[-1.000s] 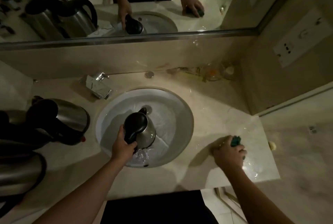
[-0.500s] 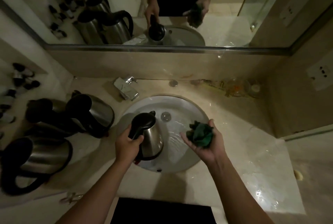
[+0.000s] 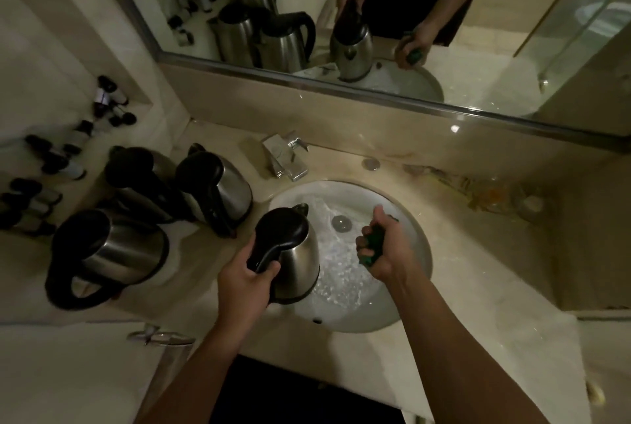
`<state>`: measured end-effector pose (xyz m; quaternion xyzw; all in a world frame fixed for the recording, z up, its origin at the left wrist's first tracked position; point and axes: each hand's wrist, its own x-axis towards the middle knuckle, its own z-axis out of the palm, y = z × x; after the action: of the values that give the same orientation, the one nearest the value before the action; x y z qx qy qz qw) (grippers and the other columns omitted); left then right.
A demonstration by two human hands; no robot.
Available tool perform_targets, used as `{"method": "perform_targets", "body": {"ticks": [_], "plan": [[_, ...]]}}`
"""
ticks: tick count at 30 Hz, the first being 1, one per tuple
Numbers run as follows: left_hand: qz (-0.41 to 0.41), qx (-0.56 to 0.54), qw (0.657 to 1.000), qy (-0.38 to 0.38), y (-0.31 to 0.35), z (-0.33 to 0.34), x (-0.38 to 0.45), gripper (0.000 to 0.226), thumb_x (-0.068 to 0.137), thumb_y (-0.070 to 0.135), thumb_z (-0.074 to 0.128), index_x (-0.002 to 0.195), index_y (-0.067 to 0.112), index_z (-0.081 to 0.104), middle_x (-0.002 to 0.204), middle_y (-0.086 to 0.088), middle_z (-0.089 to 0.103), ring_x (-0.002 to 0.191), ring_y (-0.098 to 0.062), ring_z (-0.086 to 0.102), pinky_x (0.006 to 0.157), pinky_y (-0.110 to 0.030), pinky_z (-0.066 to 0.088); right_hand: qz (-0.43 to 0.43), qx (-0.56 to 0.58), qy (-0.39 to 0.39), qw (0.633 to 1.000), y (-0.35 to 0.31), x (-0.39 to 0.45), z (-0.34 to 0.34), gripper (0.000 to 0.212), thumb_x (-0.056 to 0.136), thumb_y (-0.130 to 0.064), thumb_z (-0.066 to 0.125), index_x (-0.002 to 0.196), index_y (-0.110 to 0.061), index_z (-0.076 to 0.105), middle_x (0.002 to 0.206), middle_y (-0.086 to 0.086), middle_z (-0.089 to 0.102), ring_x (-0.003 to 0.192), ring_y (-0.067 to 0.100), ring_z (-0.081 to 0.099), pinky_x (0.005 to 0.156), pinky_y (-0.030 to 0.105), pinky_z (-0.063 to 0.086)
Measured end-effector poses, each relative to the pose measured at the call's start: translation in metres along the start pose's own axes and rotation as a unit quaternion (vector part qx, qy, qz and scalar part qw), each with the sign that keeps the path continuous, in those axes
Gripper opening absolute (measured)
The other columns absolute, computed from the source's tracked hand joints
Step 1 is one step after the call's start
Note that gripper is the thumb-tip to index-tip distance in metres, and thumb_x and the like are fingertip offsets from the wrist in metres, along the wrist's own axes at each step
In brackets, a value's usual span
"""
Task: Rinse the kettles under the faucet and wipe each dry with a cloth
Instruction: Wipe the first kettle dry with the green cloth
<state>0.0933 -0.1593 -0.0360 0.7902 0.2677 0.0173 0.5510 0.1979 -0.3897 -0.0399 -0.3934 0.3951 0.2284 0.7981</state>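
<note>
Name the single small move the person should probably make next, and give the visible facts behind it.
Probably bring the cloth across to the kettle and start wiping. The left hand holds the kettle by its handle at the sink edge; the right hand grips the bunched cloth beside it, apart from it.

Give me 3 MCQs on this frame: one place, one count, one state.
1. Where is the held kettle?
A. over the sink's left edge
B. on the right counter
C. on the floor

2. How many kettles stand on the counter left of the sink?
A. one
B. three
C. six

3. What is the right hand doing?
A. lying flat on the counter
B. turning the faucet
C. gripping the green cloth

Key: 1 A, the left hand holds it by the black handle above the basin's left rim. 2 B, three steel kettles are grouped there. 3 C, the fingers are curled round the cloth over the basin.
</note>
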Motion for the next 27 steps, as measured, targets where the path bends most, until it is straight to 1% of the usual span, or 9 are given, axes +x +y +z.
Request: {"method": "perform_targets", "body": {"ticks": [3, 8, 13, 17, 21, 23, 24, 25, 27], "plan": [[0.005, 0.011, 1.000, -0.020, -0.011, -0.004, -0.007, 0.074, 0.083, 0.007, 0.079, 0.148, 0.028, 0.051, 0.127, 0.011, 0.066, 0.102, 0.008, 0.061, 0.093, -0.009, 0.048, 0.007, -0.020, 0.042, 0.999, -0.002, -0.005, 0.013, 0.056, 0.095, -0.058, 0.057, 0.055, -0.022, 0.042, 0.053, -0.001, 0.042, 0.047, 0.018, 0.034, 0.047, 0.029, 0.022], [0.023, 0.043, 0.999, -0.018, -0.032, 0.001, -0.020, 0.083, 0.076, 0.005, 0.085, 0.147, 0.034, 0.052, 0.127, 0.017, 0.064, 0.118, -0.003, 0.063, 0.103, -0.022, 0.046, -0.002, -0.125, 0.106, 0.986, 0.004, -0.003, 0.033, 0.037, 0.092, -0.027, 0.043, 0.056, -0.023, 0.034, 0.047, 0.001, 0.035, 0.041, 0.019, 0.029, 0.046, 0.027, 0.023], [0.044, 0.046, 0.998, -0.018, -0.034, -0.001, -0.025, 0.082, 0.079, 0.006, 0.083, 0.149, 0.032, 0.049, 0.131, 0.017, 0.062, 0.123, 0.003, 0.058, 0.101, -0.007, 0.041, -0.026, -0.159, 0.138, 0.977, 0.015, 0.001, 0.035, 0.035, 0.091, -0.022, 0.042, 0.057, -0.018, 0.033, 0.048, 0.006, 0.036, 0.041, 0.018, 0.029, 0.044, 0.025, 0.026], [0.050, 0.073, 0.995, -0.042, -0.027, 0.001, -0.023, 0.080, 0.085, 0.011, 0.079, 0.154, 0.028, 0.042, 0.138, 0.015, 0.057, 0.128, -0.001, 0.053, 0.106, -0.014, 0.039, -0.012, -0.171, 0.130, 0.977, 0.026, 0.004, 0.028, 0.036, 0.091, -0.021, 0.041, 0.056, -0.022, 0.032, 0.048, 0.002, 0.033, 0.042, 0.018, 0.028, 0.046, 0.027, 0.023], [0.056, 0.107, 0.992, -0.045, -0.024, -0.002, -0.023, 0.080, 0.086, 0.017, 0.078, 0.155, 0.029, 0.039, 0.130, 0.017, 0.058, 0.115, 0.005, 0.056, 0.100, -0.014, 0.042, 0.041, -0.237, 0.051, 0.969, 0.027, -0.003, 0.021, 0.037, 0.093, -0.029, 0.045, 0.058, -0.024, 0.035, 0.055, 0.001, 0.033, 0.048, 0.018, 0.029, 0.049, 0.027, 0.021], [0.054, 0.112, 0.991, -0.050, -0.023, -0.003, -0.021, 0.081, 0.086, 0.019, 0.078, 0.155, 0.031, 0.039, 0.130, 0.011, 0.065, 0.111, -0.003, 0.064, 0.100, -0.022, 0.048, 0.063, -0.250, -0.008, 0.966, 0.017, -0.014, 0.025, 0.031, 0.095, -0.038, 0.045, 0.073, -0.017, 0.052, 0.066, 0.007, 0.047, 0.058, 0.021, 0.043, 0.054, 0.028, 0.034], [0.051, 0.116, 0.991, -0.052, -0.023, -0.003, -0.020, 0.081, 0.086, 0.020, 0.078, 0.155, 0.032, 0.038, 0.129, 0.005, 0.068, 0.111, -0.009, 0.067, 0.101, -0.027, 0.051, 0.067, -0.251, -0.033, 0.965, 0.013, -0.018, 0.025, 0.033, 0.095, -0.040, 0.044, 0.089, -0.012, 0.061, 0.078, 0.013, 0.056, 0.070, 0.026, 0.052, 0.063, 0.033, 0.045], [0.046, 0.120, 0.990, -0.053, -0.022, -0.002, -0.019, 0.081, 0.086, 0.021, 0.078, 0.156, 0.032, 0.037, 0.128, 0.000, 0.070, 0.111, -0.014, 0.069, 0.101, -0.030, 0.052, 0.060, -0.257, -0.051, 0.963, 0.009, -0.021, 0.025, 0.038, 0.097, -0.039, 0.042, 0.107, -0.009, 0.063, 0.093, 0.017, 0.062, 0.086, 0.032, 0.058, 0.078, 0.043, 0.053], [0.039, 0.130, 0.989, -0.052, -0.020, 0.001, -0.018, 0.082, 0.086, 0.023, 0.078, 0.156, 0.034, 0.036, 0.127, -0.003, 0.071, 0.113, -0.017, 0.069, 0.101, -0.031, 0.052, 0.019, -0.268, -0.072, 0.961, 0.005, -0.029, 0.026, 0.034, 0.102, -0.021, 0.038, 0.129, -0.008, 0.054, 0.119, 0.022, 0.061, 0.113, 0.041, 0.060, 0.101, 0.058, 0.051]]}}
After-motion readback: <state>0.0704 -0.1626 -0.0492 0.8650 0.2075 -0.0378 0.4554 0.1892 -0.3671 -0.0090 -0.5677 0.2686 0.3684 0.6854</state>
